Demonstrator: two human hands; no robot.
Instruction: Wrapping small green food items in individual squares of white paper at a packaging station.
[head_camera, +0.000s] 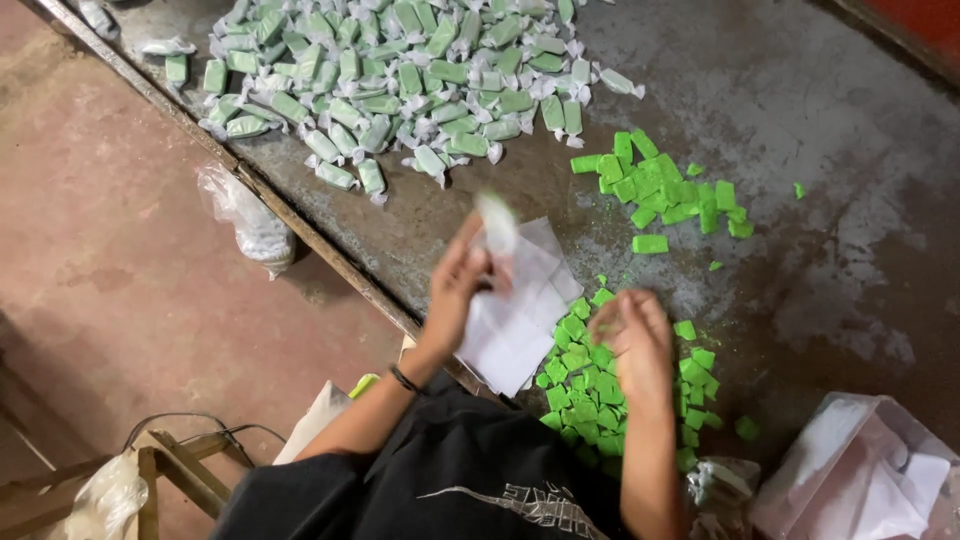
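Note:
My left hand (458, 285) is raised over a stack of white paper squares (515, 320) and pinches one blurred white wrapper (497, 222) at its fingertips. My right hand (635, 345) hovers, fingers curled, over a pile of bare bright green candy blocks (580, 385) near the table's front edge; I cannot see whether it holds a block. A second cluster of green blocks (665, 190) lies farther back. A large heap of wrapped green candies (400, 75) with twisted white ends covers the far left of the grey metal table (830, 120).
A clear plastic bag (255, 225) hangs off the table's left edge above the reddish floor (110, 260). A plastic bag of white papers (865, 480) sits at the lower right. A wooden stool (170, 465) with a bag stands at the lower left.

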